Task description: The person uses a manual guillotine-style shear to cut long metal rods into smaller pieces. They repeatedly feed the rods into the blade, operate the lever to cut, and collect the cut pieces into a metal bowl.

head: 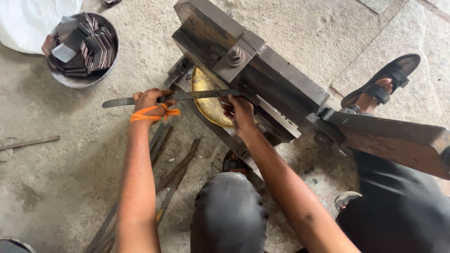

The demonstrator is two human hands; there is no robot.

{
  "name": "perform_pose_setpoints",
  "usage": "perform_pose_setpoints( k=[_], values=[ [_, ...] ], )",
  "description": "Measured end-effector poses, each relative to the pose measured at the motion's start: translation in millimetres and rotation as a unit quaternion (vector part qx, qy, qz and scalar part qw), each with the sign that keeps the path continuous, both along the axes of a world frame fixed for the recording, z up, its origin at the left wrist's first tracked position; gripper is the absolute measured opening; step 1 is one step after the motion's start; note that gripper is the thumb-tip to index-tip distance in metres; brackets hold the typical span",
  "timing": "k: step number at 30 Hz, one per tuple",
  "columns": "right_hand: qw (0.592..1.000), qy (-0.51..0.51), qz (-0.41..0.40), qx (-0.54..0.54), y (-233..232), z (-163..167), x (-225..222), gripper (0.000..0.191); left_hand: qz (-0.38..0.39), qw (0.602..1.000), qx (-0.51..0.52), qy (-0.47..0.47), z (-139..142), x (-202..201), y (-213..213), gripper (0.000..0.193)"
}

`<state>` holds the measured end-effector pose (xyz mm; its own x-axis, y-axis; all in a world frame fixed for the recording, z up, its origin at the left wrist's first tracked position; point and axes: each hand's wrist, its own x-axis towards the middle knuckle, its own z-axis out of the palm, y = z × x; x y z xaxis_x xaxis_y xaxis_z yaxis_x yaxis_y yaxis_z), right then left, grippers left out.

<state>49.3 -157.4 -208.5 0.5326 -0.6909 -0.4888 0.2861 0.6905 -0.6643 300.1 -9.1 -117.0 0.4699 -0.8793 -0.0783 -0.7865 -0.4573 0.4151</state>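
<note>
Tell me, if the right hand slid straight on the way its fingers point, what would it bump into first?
Probably the dark steel body of the shearing machine: the right hand, gripping the flat metal strip, points up into it, though depth is hard to judge.

We lose the flat metal strip (187, 96) inside the shear machine (262, 79); the rusty lever (398, 140) runs off the right edge.

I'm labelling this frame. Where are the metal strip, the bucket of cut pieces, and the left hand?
metal strip (197, 95): head view, middle of the strip.
bucket of cut pieces (70, 80): head view, front rim.
left hand (151, 100): head view, back of the hand.
</note>
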Motion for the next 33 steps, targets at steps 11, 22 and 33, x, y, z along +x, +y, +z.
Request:
perform_pose_setpoints(
  k=[11, 22, 33],
  values=[
    [0.997, 0.054, 0.011, -0.045, -6, 7, -1, 0.021, -0.011, 1.0, 0.001, -0.025, -17, 3, 2, 0.037],
    [0.999, 0.014, 0.04, -0.018, -4, 39, -13, 0.02, 0.049, 0.988, 0.129, -0.066, 0, -9, -13, 0.037],
    [0.991, 0.107, 0.084, -0.008, 6, 54, -37, 0.021, 0.013, 0.972, -0.02, 0.236, -15, -34, 26, 0.055]
  ],
)
